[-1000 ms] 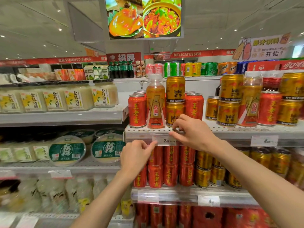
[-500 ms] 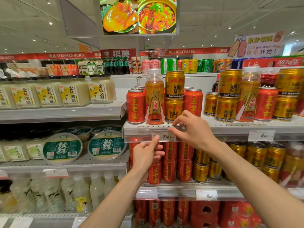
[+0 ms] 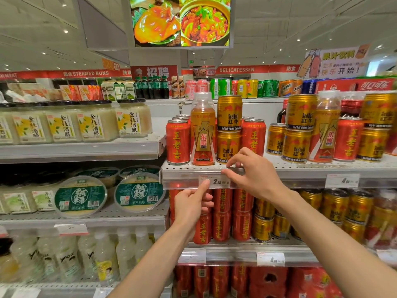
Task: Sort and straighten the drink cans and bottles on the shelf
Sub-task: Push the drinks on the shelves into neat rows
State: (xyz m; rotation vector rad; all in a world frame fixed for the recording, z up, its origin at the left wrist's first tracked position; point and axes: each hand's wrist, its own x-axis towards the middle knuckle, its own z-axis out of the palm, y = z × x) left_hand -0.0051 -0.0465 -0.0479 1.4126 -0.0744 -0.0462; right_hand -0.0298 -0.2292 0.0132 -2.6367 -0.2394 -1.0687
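Both hands at price tag (image 3: 214,181): left hand (image 3: 192,204) forefinger touching, right hand (image 3: 250,173) pinching; tag's small print unreadable.

Both hands work at the front edge of the upper drink shelf (image 3: 300,168); the left hand (image 3: 191,203) points its forefinger up onto the left end of a white price tag (image 3: 214,181) in the shelf's rail, its other fingers curled; the right hand (image 3: 253,173) pinches the rail just right of that tag. Just behind stand a red can (image 3: 177,141), an orange bottle (image 3: 203,134) with a clear cap, two gold cans (image 3: 228,130) stacked, and another red can to the right; further right are more gold and red cans; the shelf below holds stacked red cans (image 3: 221,214) and gold ones; to the left stand jars (image 3: 94,123) and round green-lidded tubs (image 3: 137,193).
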